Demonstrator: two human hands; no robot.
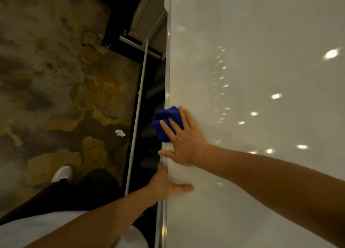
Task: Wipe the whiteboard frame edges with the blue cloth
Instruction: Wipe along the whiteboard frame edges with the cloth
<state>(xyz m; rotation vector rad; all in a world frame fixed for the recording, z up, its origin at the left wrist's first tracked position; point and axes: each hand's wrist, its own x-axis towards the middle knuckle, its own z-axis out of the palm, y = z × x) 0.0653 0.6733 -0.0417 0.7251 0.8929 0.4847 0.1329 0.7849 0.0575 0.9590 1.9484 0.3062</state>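
The whiteboard fills the right half of the view, its silver frame edge running top to bottom through the middle. A folded blue cloth sits over that edge. My right hand presses flat on the cloth, fingers spread, thumb resting on the frame below it. My left hand grips the frame edge lower down, thumb lying on the white surface and fingers wrapped behind the board.
Beside the board a white stand tube and dark base parts run along the patterned brown carpet. A crumpled white scrap lies on the carpet. My white shoe and dark trouser leg stand at lower left.
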